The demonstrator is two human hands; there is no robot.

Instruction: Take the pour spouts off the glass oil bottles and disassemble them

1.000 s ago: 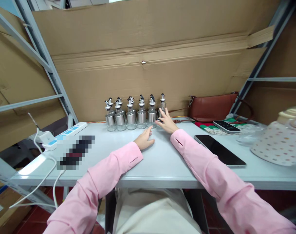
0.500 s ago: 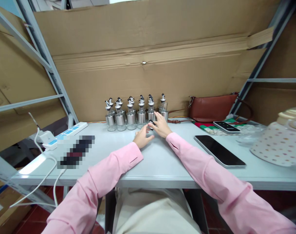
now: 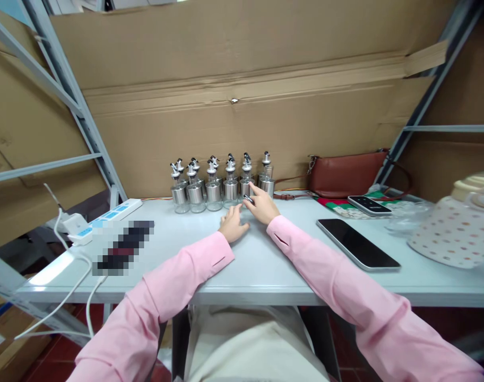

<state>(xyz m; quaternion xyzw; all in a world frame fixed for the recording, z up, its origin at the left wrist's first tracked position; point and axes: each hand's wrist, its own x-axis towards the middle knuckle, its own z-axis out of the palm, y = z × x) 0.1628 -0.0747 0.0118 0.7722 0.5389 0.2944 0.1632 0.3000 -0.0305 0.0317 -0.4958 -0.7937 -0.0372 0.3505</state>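
My right hand (image 3: 263, 206) is over the table, in front of the right end of a group of glass bottles. Its index finger points forward towards a bottle (image 3: 247, 183) with a steel sleeve and pourer top. A small black, shiny piece (image 3: 249, 199) shows between its index finger and thumb; its kind I cannot make out. My left hand (image 3: 233, 224) lies low on the table just left of it, fingers stretched forward and holding nothing visible. The other bottles (image 3: 214, 191) stand upright in rows, with black-tipped metal pourers.
A white power strip (image 3: 106, 220) with cables and a pixelated dark item (image 3: 124, 248) are on the left. On the right are a large phone (image 3: 357, 244), a smaller dark device (image 3: 369, 206), a brown bag (image 3: 347, 175) and a dotted container (image 3: 457, 231). Cardboard (image 3: 234, 127) lines the back.
My left hand's fingers have drawn slightly away from the right hand and lie lower. My right hand has barely moved, and the bottles stand where they were.
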